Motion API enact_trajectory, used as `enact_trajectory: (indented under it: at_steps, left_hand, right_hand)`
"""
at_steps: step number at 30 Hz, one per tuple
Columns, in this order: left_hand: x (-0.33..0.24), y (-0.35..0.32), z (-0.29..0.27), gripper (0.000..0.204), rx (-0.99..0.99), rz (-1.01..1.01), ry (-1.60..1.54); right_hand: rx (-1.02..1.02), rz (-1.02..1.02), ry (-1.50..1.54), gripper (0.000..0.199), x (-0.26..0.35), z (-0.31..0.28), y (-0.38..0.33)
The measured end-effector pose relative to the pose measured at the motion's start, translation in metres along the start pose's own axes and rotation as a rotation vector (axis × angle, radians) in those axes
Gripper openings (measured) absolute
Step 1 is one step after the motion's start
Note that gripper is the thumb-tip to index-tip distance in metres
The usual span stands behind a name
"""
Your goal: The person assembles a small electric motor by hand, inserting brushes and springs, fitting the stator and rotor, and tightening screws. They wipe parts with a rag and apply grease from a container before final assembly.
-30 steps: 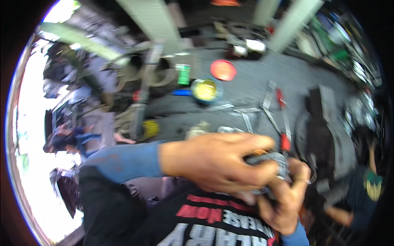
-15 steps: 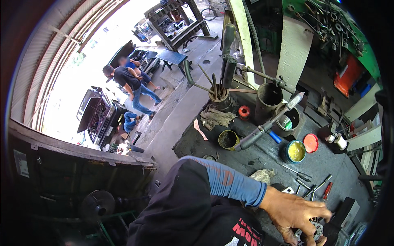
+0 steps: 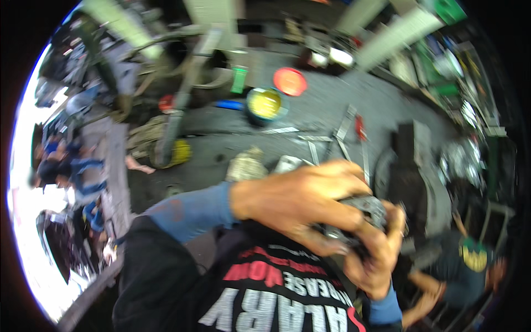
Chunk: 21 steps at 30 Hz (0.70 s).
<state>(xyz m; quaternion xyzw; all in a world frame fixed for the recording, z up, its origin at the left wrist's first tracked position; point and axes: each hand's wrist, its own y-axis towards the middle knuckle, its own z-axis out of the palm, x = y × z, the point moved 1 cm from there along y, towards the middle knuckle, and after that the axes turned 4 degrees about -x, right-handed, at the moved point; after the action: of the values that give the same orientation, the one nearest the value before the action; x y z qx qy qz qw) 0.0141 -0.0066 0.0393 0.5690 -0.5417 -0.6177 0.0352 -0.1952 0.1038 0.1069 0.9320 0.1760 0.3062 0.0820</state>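
Note:
Close in front of my body, my left hand [image 3: 304, 199] and my right hand [image 3: 381, 249] meet around a grey metal part with holes [image 3: 366, 209]. The fingers of my left hand curl over the part from the left and above. My right hand grips it from the right and below. Much of the part is hidden by the fingers, and blur hides its finer detail. On the bench just beyond it lie a red-handled screwdriver [image 3: 360, 128] and a metal T-handle wrench [image 3: 344, 124].
Farther back stand an open tin of yellow grease [image 3: 265, 103] and its red lid [image 3: 290, 81]. A dark vise [image 3: 412, 160] sits right of my hands. A crumpled rag [image 3: 246, 165] lies left. Another person [image 3: 464, 265] is at the right edge; others are far left.
The view has swung to the right and blurred. Both hands now show together around the metal part; before, my left hand reached over it at the lower right edge.

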Motion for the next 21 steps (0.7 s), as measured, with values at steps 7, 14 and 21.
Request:
enact_trajectory:
  at_steps: [7,14,21]
  left_hand:
    - [-0.004,0.013,-0.001,0.035,-0.064,-0.008,-0.098]
    - [0.010,-0.002,0.011,0.061,-0.222,-0.044,-0.208]
    - [0.014,0.005,0.012,0.073,-0.207,-0.032,-0.216]
  right_hand:
    - [-0.080,-0.026,0.045,0.049,0.012,0.002,0.009]
    - [0.075,0.071,-0.006,0.050,0.028,-0.011,0.018]
    - [0.154,0.030,-0.155,0.047,0.037,-0.019,0.022]
